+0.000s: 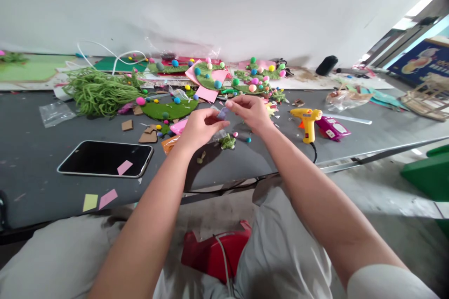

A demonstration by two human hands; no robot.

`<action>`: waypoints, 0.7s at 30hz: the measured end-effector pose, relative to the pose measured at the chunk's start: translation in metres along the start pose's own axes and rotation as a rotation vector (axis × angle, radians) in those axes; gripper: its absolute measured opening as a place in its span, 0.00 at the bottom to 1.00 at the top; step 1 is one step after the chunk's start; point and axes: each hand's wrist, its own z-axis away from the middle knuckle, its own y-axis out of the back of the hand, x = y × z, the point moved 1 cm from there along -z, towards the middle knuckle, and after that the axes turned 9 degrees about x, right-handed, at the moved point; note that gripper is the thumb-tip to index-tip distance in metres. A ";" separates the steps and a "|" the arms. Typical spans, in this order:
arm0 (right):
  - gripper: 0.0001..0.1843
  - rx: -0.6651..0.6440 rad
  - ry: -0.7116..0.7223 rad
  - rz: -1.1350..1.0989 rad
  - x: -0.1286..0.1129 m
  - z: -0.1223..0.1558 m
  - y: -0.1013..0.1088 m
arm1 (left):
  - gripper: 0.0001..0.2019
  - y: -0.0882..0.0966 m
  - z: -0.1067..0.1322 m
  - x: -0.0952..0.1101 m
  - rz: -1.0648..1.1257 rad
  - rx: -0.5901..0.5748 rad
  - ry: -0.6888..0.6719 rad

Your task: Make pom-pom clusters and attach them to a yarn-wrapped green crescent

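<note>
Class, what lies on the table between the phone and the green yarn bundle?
In the head view, a small brown cardboard piece lies between the phone and the green yarn bundle, with a clear plastic bag farther left.

a purplish scrap [222, 113] partly covered by our fingertips [229, 104], too small for us to identify, blue panel [399, 66] at far right with blurred lettering [428, 71], green object [426, 173] cut off at right
</note>
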 end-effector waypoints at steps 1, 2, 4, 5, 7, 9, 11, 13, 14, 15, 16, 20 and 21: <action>0.23 -0.063 0.006 -0.010 0.000 0.001 -0.002 | 0.20 -0.001 0.000 -0.001 0.031 -0.020 0.003; 0.23 -0.117 0.012 -0.008 0.000 0.003 -0.004 | 0.21 -0.002 0.000 -0.002 0.060 -0.038 0.006; 0.21 -0.168 0.012 0.023 -0.001 0.007 -0.009 | 0.22 -0.003 0.000 -0.003 0.091 -0.061 0.015; 0.19 -0.165 0.013 0.040 -0.002 0.009 -0.011 | 0.22 -0.003 0.000 -0.003 0.082 -0.056 0.014; 0.16 -0.131 0.026 0.057 -0.003 0.012 -0.015 | 0.20 -0.002 -0.001 -0.003 0.037 -0.032 0.006; 0.15 -0.083 0.045 0.059 -0.004 0.012 -0.016 | 0.18 -0.001 -0.001 -0.002 -0.001 -0.003 -0.008; 0.15 0.007 0.060 0.078 -0.004 0.008 -0.013 | 0.19 0.001 -0.001 0.000 -0.017 0.017 -0.020; 0.18 0.101 0.053 0.084 -0.004 0.004 -0.008 | 0.20 0.002 -0.001 0.001 -0.029 0.027 -0.028; 0.20 0.129 0.044 0.075 -0.003 0.003 -0.005 | 0.20 0.002 0.000 0.002 -0.030 0.028 -0.027; 0.22 0.126 0.033 0.059 -0.003 0.002 -0.003 | 0.20 0.002 0.000 0.002 -0.018 0.022 -0.020; 0.24 0.097 0.025 0.038 -0.004 0.001 -0.002 | 0.21 0.002 0.001 0.003 0.011 0.004 -0.008; 0.27 -0.114 0.034 0.016 -0.005 0.007 -0.005 | 0.26 0.000 0.002 0.005 0.164 -0.091 0.016; 0.25 -0.136 0.041 0.030 -0.006 0.010 -0.008 | 0.25 0.000 0.002 0.005 0.170 -0.085 0.009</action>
